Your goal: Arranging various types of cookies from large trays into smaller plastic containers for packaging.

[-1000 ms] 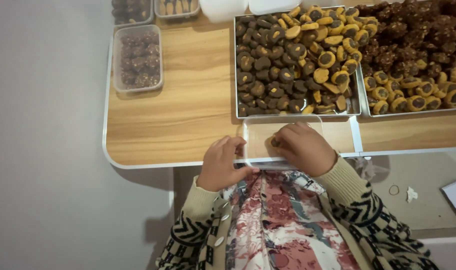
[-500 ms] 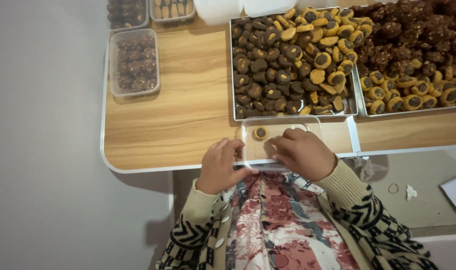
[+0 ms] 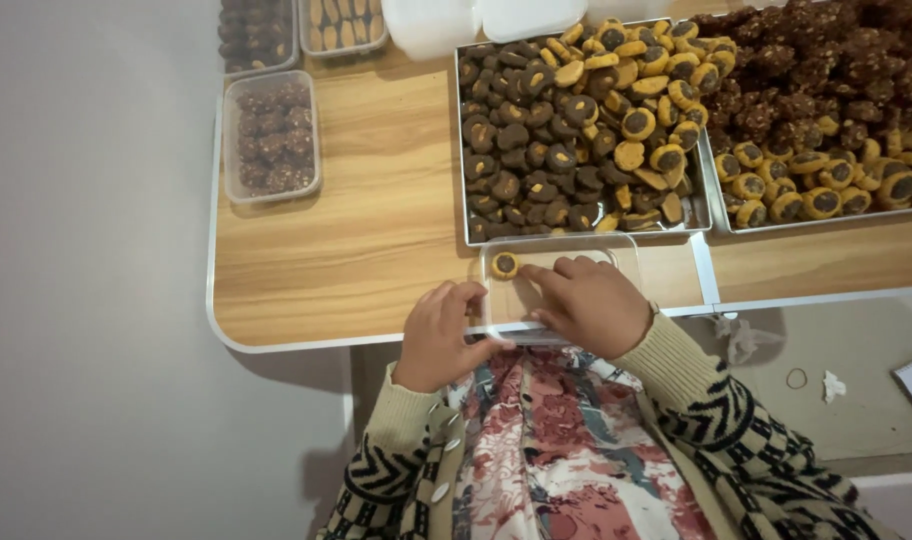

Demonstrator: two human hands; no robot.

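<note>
Clear plastic makes the small container (image 3: 561,290) hard to trace; it sits at the table's (image 3: 356,250) near edge, just below the metal tray (image 3: 576,130) of mixed cookies, its near rim hidden under the right hand (image 3: 591,305). One round cookie (image 3: 504,264) lies in its far-left corner, fingertips just beside it, fingers spread flat, holding nothing. The left hand (image 3: 441,335) grips the container's left edge. Half a second ago the cookie lay in the same corner; both hands have barely moved.

Clear plastic box (image 3: 561,250), matt wood-grain table (image 3: 376,240), metal tray (image 3: 576,225)
</note>
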